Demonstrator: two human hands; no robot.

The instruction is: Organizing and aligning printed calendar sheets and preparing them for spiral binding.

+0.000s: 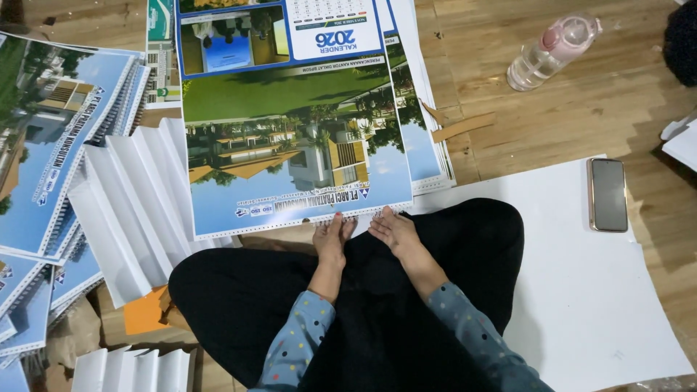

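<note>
Dark phone screen (608,194) on white sheet (581,290), right of the knees

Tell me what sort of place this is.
Probably an informal floor workspace for assembling wall calendars. Both hands, left hand and right hand, rest at the punched edge of a calendar, with bound stacks and white strips on the wooden floor.
</note>
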